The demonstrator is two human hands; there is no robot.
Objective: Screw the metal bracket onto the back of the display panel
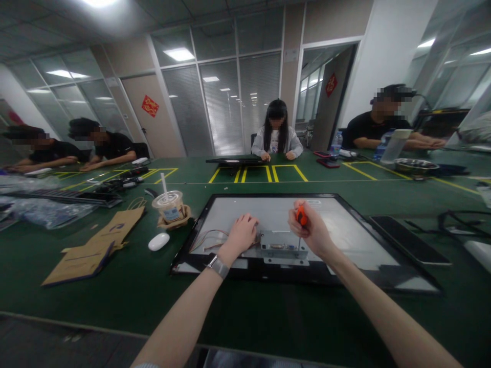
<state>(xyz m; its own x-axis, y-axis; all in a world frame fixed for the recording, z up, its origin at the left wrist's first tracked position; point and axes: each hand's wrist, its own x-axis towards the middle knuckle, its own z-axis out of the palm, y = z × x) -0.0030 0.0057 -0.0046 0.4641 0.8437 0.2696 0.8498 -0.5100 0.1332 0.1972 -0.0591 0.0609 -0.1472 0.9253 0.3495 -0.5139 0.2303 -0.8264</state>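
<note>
A flat monitor panel (345,230) lies back side up on the green table, with a black frame and a silver metal board housing (282,244) near its front edge. My right hand (310,230) is closed round an orange-handled screwdriver (301,215), held upright with its tip down on the housing. My left hand (242,234) rests with curled fingers on the panel just left of the housing, next to thin coloured wires (209,239). A watch sits on my left wrist.
Left of the panel stand a plastic drink cup with a straw (169,205), a white mouse-like object (158,241) and torn cardboard packaging (95,245). A dark slab (408,239) lies at the right. Several people sit around the table (245,312).
</note>
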